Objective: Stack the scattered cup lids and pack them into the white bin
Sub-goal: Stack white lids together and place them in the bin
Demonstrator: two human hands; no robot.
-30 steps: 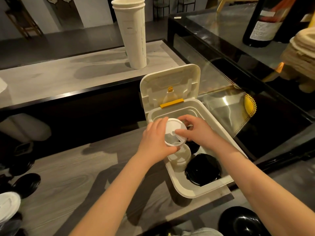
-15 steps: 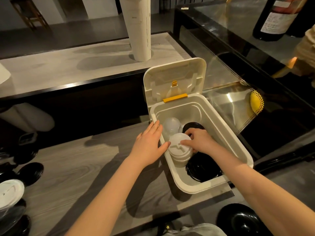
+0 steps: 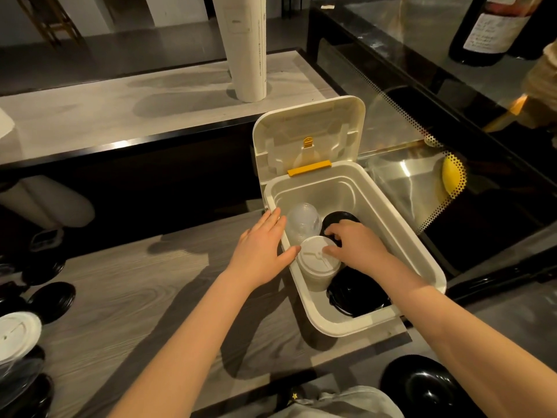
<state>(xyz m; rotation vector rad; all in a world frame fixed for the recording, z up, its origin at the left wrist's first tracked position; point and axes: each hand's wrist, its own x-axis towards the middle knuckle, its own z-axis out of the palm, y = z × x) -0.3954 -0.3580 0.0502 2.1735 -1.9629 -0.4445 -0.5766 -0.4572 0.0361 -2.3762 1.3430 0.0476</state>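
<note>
The right hand (image 3: pixel 358 248) has its fingers curled loosely, tips resting on top of the white lid stack (image 3: pixel 318 265) inside the white bin (image 3: pixel 422 254), more pressing than gripping. The left hand (image 3: pixel 259 248) is flat and open, holding nothing, fingers along the bin's near wall, thumb nearly touching the stack. Clear lids (image 3: pixel 303 221) and black lids (image 3: pixel 355 294) sit right beside it. The risk looks like the tall stack tipping onto the black lids if that hand lets go unevenly. More loose lids (image 3: pixel 18 333) wait far left on the counter (image 3: pixel 126 297).
</note>
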